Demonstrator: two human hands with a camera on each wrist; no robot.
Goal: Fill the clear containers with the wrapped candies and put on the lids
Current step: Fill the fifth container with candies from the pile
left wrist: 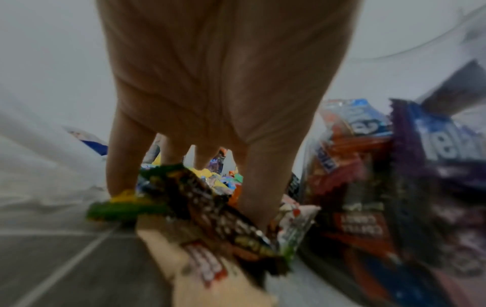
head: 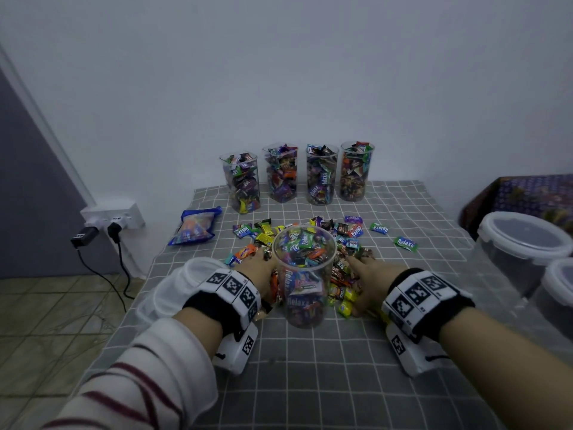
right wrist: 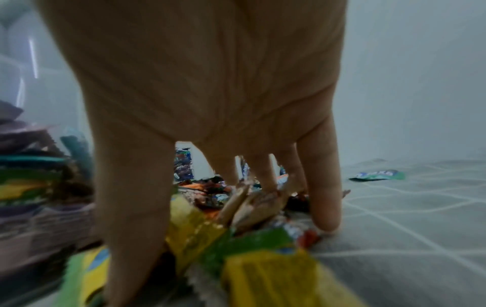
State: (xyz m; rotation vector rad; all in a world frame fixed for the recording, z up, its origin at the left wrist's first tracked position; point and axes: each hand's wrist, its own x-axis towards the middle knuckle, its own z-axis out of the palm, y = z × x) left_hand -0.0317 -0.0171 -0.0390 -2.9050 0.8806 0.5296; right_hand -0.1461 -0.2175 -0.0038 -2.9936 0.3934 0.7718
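Grey checked cloth covers worktop by white wall; left hand & right hand, fingers spread, press candies beside container.

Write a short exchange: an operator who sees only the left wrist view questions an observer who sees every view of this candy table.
Operator: Where is the right hand?
Observer: The right hand lies with straight fingers on the loose wrapped candies, just right of the near clear container; the left hand is on its other side.
Operator: Are any other containers filled?
Observer: Four filled containers stand in a row by the wall, none with a lid on.
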